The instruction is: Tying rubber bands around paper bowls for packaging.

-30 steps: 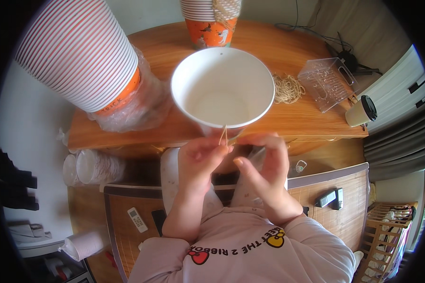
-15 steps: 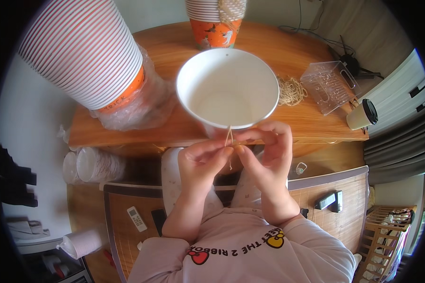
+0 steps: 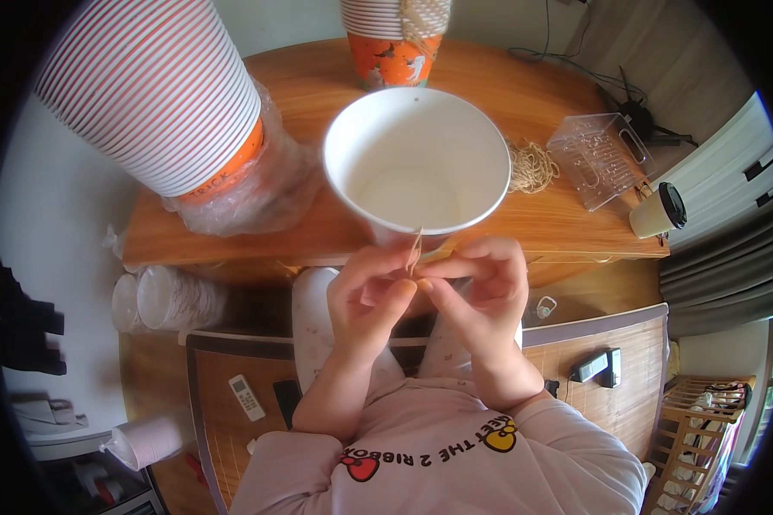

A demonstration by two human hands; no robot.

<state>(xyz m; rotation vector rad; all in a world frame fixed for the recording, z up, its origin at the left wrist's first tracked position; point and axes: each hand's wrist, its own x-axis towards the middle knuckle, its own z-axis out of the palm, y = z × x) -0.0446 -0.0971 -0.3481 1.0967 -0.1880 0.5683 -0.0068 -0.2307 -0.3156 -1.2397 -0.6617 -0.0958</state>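
Note:
A large white paper bucket (image 3: 416, 137) stands at the table's front edge, mouth up, with a small hole at its far rim. From its near rim hangs a thin beige cord (image 3: 417, 245), looped just below the edge. My left hand (image 3: 365, 287) pinches the cord between thumb and forefinger. Touching it tip to tip, my right hand (image 3: 481, 296) grips the cord with thumb and forefinger too, its other fingers curled. The cord's lower end is hidden behind the fingertips, and I cannot make out whether it is knotted.
Left on the wooden table (image 3: 292, 69) leans a tall stack of buckets (image 3: 159, 103) in clear plastic. A second stack (image 3: 395, 56) stands behind. To the right lie a heap of cords (image 3: 532, 167), a clear acrylic box (image 3: 597, 159) and a lidded cup (image 3: 659, 210).
Both hands have moved slightly down and toward me, thumbs now lower below the rim. The cord loop looks narrower, drawn closer together between the fingers. The bucket has barely shifted.

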